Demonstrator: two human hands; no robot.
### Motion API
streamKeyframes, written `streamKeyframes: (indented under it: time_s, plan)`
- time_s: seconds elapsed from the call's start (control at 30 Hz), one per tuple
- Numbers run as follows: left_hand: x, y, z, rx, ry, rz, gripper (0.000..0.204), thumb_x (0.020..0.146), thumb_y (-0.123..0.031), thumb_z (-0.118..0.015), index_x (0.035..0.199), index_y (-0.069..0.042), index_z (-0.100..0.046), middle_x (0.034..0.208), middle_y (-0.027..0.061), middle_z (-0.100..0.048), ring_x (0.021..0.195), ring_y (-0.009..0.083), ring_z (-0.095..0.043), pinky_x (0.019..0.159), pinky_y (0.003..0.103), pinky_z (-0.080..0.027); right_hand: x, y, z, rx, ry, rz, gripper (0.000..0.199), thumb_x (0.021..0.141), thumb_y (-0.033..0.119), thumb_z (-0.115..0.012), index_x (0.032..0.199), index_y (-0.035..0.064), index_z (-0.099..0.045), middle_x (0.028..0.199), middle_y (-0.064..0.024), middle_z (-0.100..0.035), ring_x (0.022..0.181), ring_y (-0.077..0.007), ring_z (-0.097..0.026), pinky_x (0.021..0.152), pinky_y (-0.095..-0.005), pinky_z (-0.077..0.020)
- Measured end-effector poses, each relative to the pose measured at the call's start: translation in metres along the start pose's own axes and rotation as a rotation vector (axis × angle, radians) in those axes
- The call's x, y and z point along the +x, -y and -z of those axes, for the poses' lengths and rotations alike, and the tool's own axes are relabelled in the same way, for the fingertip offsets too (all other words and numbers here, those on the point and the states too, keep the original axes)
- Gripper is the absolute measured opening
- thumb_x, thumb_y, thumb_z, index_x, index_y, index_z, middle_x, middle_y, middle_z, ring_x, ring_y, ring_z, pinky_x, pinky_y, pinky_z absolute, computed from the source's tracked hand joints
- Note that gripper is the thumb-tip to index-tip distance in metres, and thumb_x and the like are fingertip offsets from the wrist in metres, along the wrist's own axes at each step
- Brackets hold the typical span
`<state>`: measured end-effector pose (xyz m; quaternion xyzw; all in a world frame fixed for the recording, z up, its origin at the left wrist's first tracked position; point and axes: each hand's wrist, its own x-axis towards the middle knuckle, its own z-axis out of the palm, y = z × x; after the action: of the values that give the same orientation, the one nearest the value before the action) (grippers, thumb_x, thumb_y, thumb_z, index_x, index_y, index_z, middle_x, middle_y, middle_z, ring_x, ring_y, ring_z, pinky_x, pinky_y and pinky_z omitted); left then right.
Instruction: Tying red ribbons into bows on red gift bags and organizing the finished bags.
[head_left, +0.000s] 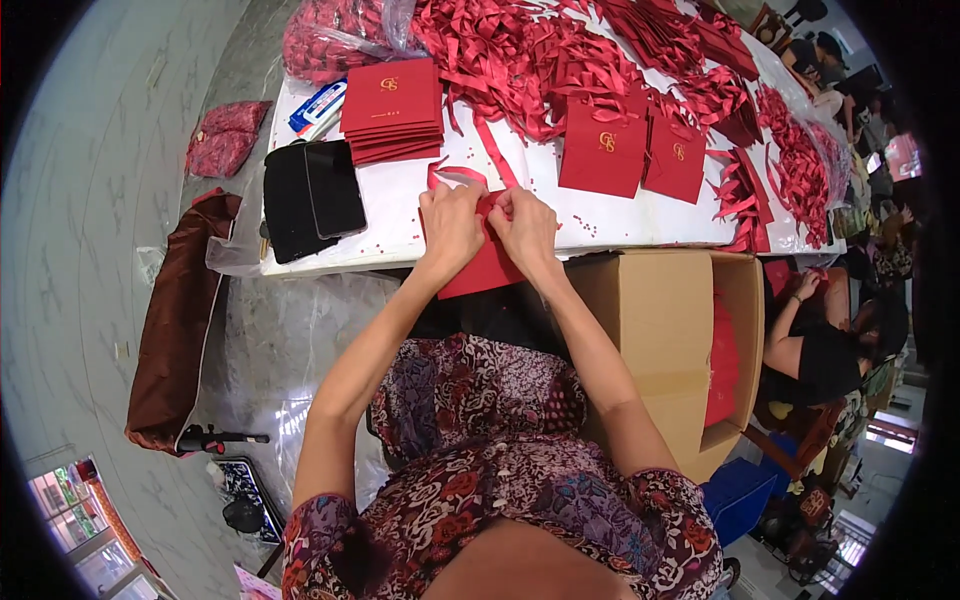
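Observation:
A red paper gift bag (483, 272) lies at the table's near edge, in front of my body. My left hand (452, 228) is closed with bent fingers at the bag's upper left, and a loop of red ribbon (458, 173) rises just beyond its fingertips. At the upper right of the same bag, my right hand (523, 232) pinches close beside the left. Another red ribbon strip (495, 152) runs from near the right fingers toward the far pile. My fingers hide the exact spot where ribbon and bag meet.
On the white table stand a stack of red bags (390, 105), a dark phone (334, 190), finished-looking red bags (603, 148) and a heap of ribboned bags (520, 60). An open cardboard box (665, 350) sits at my right. Co-workers, including one person's arm (790, 325), are farther right.

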<state>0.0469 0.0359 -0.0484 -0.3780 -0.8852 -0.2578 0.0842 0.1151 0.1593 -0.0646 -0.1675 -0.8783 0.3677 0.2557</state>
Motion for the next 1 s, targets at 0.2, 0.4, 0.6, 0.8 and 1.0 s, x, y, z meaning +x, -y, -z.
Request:
streamKeyframes:
  time_s: [0.2, 0.4, 0.6, 0.8, 1.0]
  plan:
    - [-0.004, -0.004, 0.006, -0.073, -0.002, 0.004, 0.026, 0.070, 0.002, -0.065, 0.094, -0.008, -0.066, 0.081, 0.0107, -0.067, 0.087, 0.0308, -0.055, 0.079, 0.042, -0.033, 0.006, 0.000, 0.004, -0.100, 0.036, 0.181, 0.015, 0.074, 0.011, -0.070, 0.081, -0.0009, -0.065, 0.072, -0.0172, -0.067, 0.068, -0.0342, -0.066, 0.064, -0.0409, -0.0521]
    - [-0.006, -0.012, 0.005, -0.048, -0.031, -0.007, 0.023, 0.071, 0.002, -0.064, 0.092, -0.008, -0.067, 0.079, 0.0095, -0.067, 0.084, 0.0299, -0.056, 0.077, 0.041, -0.035, 0.010, 0.002, 0.009, 0.030, 0.169, -0.055, 0.017, 0.073, 0.014, -0.071, 0.079, -0.0009, -0.065, 0.067, -0.0158, -0.066, 0.066, -0.0322, -0.067, 0.064, -0.0406, -0.0526]
    - [-0.006, 0.005, 0.009, -0.106, 0.010, 0.055, 0.020, 0.075, -0.003, -0.067, 0.094, -0.010, -0.066, 0.083, 0.0075, -0.069, 0.085, 0.0291, -0.058, 0.079, 0.041, -0.036, -0.003, 0.008, -0.001, 0.186, 0.039, 0.057, 0.016, 0.080, 0.014, -0.069, 0.082, -0.0011, -0.065, 0.074, -0.0172, -0.066, 0.068, -0.0367, -0.065, 0.063, -0.0448, -0.0507]
    - [-0.008, 0.005, 0.024, -0.164, 0.095, 0.035, 0.018, 0.078, -0.009, -0.070, 0.095, -0.010, -0.064, 0.083, 0.0079, -0.069, 0.085, 0.0289, -0.059, 0.081, 0.041, -0.036, 0.016, 0.001, 0.027, 0.127, 0.188, 0.146, 0.014, 0.087, 0.017, -0.065, 0.087, 0.0036, -0.069, 0.087, -0.0147, -0.064, 0.084, -0.0342, -0.062, 0.077, -0.0397, -0.0483]
    - [-0.004, 0.000, 0.034, -0.036, 0.043, -0.212, 0.013, 0.078, -0.008, -0.068, 0.091, -0.009, -0.065, 0.084, 0.0075, -0.063, 0.091, 0.0269, -0.056, 0.082, 0.040, -0.037, 0.041, -0.019, 0.033, 0.342, 0.715, -0.082, 0.022, 0.090, 0.021, -0.067, 0.090, 0.0003, -0.073, 0.074, -0.0070, -0.068, 0.067, -0.0130, -0.061, 0.064, -0.0292, -0.0481]
